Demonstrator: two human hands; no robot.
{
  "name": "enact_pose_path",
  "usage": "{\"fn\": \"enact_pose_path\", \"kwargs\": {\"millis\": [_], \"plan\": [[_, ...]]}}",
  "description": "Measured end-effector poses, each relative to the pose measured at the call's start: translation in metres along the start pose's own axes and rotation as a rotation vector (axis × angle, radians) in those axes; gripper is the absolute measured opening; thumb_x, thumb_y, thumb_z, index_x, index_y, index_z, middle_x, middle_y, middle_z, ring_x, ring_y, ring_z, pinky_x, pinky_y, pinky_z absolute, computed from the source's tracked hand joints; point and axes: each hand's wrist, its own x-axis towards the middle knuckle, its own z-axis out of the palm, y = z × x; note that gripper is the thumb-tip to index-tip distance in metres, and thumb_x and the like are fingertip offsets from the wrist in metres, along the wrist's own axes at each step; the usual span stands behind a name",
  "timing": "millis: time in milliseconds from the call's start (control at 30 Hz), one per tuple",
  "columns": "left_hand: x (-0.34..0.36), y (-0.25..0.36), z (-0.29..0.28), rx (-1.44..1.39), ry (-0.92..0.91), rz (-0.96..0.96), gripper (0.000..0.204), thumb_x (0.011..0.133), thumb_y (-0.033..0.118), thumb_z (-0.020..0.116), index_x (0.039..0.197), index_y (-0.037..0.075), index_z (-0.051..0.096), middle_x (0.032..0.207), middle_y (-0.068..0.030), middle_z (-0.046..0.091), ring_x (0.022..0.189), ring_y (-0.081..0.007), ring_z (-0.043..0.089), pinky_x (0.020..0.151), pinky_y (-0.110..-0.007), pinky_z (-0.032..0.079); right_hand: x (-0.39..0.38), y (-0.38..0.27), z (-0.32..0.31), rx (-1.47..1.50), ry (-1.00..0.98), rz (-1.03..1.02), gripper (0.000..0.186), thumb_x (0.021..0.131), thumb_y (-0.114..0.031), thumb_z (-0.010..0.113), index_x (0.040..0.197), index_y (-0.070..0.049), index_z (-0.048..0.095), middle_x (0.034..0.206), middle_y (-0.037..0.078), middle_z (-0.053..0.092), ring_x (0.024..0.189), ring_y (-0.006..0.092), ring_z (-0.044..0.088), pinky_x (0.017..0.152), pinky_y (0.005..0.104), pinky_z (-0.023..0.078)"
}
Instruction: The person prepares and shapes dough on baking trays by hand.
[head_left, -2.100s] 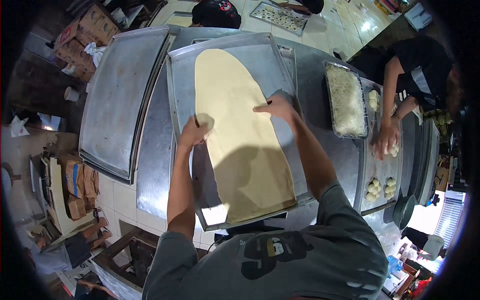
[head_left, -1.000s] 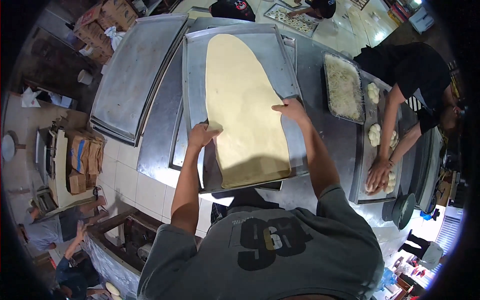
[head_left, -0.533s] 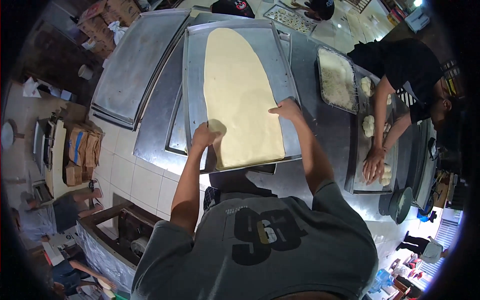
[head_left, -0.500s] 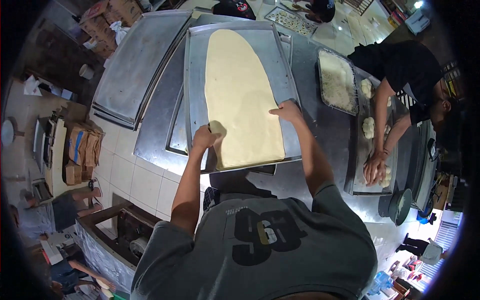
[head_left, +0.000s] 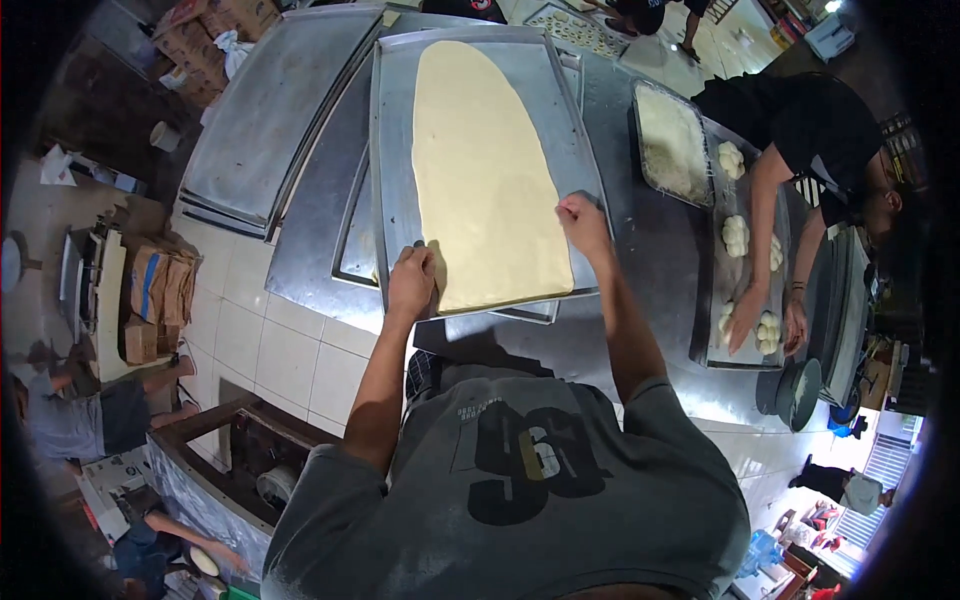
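Observation:
A long pale sheet of dough [head_left: 490,190], rounded at its far end and straight at its near end, lies in a shallow metal baking tray [head_left: 395,120]. At the sheet's lower left edge my left hand [head_left: 411,282] is closed, its curled fingers pinching the dough's border. My right hand [head_left: 584,226] is closed in a pinch on the right edge, a little farther up. Both hands reach over the tray's sides. The fingertips are partly hidden by the knuckles.
The tray rests on a metal table [head_left: 640,270]. Stacked trays [head_left: 280,110] stand at left. At right, a co-worker's hands touch braided dough pieces [head_left: 736,236] on another tray, near a pan of pale shreds [head_left: 672,145]. A wooden-framed machine [head_left: 235,450] is at lower left.
My right hand has shifted slightly outward with the dough's right edge. My left hand has turned, its fingers curling at the left edge. The co-worker's hands have moved apart.

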Motion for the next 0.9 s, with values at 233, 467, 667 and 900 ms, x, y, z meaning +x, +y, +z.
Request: {"fn": "enact_pose_path", "kwargs": {"millis": [233,467,667,900], "plan": [[0.012,-0.003,-0.04,-0.085,-0.073,-0.286,0.02,0.089,0.019,0.058,0.102,0.005,0.064,0.078,-0.018,0.067,0.071,-0.0336,0.066,0.064,-0.042,0.052,-0.027,-0.007,0.004,-0.049,-0.078,-0.002,0.021,0.084,-0.018,0.066,0.096,0.0,0.064,0.082,0.015,0.067,0.075,0.0244,0.066,0.068,0.0331,0.051],[0.154,-0.089,-0.08,-0.057,0.173,-0.179,0.033,0.08,0.031,0.069,0.092,0.001,0.064,0.081,-0.0174,0.067,0.075,-0.028,0.068,0.066,-0.039,0.052,-0.128,-0.092,0.009,-0.177,0.398,0.365,0.033,0.089,-0.03,0.062,0.091,0.003,0.063,0.072,0.016,0.063,0.067,0.0261,0.062,0.064,0.0395,0.047],[0.283,-0.119,-0.02,-0.007,0.002,-0.206,0.038,0.074,0.032,0.07,0.092,-0.001,0.064,0.085,-0.0198,0.067,0.084,-0.0333,0.067,0.074,-0.039,0.052,-0.215,-0.115,0.077,0.448,0.08,0.912,0.044,0.091,-0.038,0.061,0.111,0.001,0.053,0.092,0.014,0.065,0.072,0.0196,0.065,0.06,0.0312,0.052],[0.37,-0.225,0.013,-0.321,-0.124,-0.314,0.036,0.072,0.014,0.061,0.104,-0.001,0.064,0.087,-0.0092,0.066,0.074,-0.0193,0.061,0.066,-0.034,0.048,-0.169,-0.135,0.105,0.606,0.0,0.995,0.029,0.093,-0.022,0.056,0.108,0.0,0.043,0.092,0.016,0.061,0.077,0.0255,0.066,0.052,0.034,0.056]]}}
